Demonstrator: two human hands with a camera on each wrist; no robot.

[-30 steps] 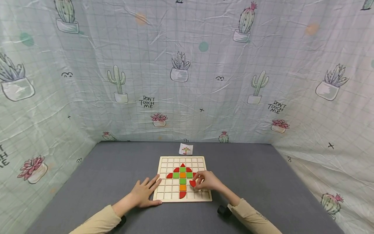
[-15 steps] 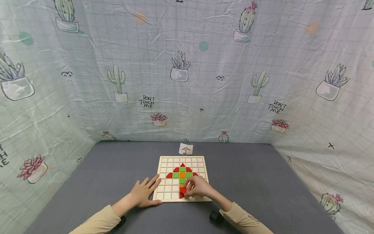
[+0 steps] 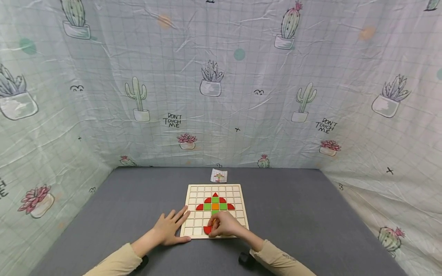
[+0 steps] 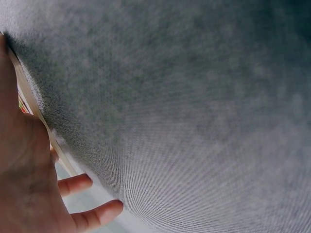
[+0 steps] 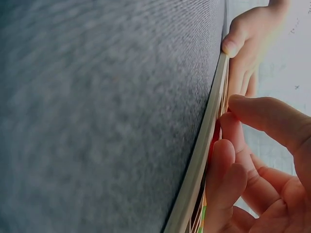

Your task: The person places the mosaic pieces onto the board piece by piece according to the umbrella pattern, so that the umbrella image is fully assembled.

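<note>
A light wooden grid board (image 3: 235, 191) lies on the dark table, bearing red, green and orange flat pieces in a tree-like pattern. My left hand (image 3: 169, 229) rests with spread fingers along the board's left edge and front left corner. Over the lower middle of the board, my right hand (image 3: 223, 224) pinches a red quarter-circle piece (image 3: 207, 230) between thumb and fingers, at the bottom row. That hand covers the lower pieces of the pattern's column. In the right wrist view, a sliver of red (image 5: 214, 138) shows beside the fingers.
A small printed card (image 3: 219, 176) with a similar pattern lies behind the board. The grey table (image 3: 283, 207) spreads out on both sides. A cactus-print cloth (image 3: 238, 149) hangs behind and beside it.
My right hand has carried the red quarter-circle piece from the board's right part leftward and nearer to me, down to the bottom row. My left hand has stayed in place.
</note>
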